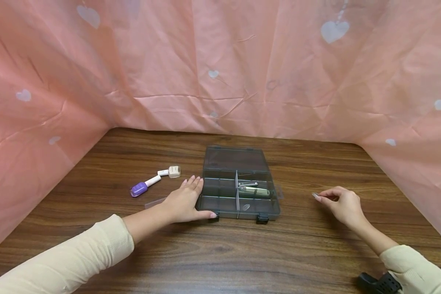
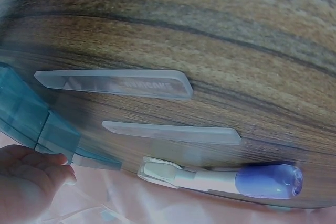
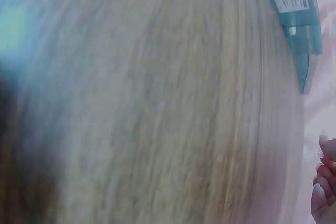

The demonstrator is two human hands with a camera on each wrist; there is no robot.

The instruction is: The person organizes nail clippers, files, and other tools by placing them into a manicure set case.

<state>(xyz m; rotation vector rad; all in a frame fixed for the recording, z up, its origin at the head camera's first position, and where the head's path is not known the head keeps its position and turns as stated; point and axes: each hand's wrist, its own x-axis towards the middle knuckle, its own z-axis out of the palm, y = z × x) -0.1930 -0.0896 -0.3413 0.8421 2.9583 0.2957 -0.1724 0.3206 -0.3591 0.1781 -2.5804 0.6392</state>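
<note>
The open smoky grey plastic box with small sections (image 1: 239, 192) is touched on its side by the flat, straight-fingered left hand (image 1: 185, 202), while nothing is held in the loosely curled right hand (image 1: 341, 204) well away.

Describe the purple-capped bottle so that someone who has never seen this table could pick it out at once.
Start at the smoky clear organizer box in the middle of the wooden table. Look past the left hand resting on its left edge. The bottle lies on its side there, the only purple thing, beside a small beige bottle.
</note>
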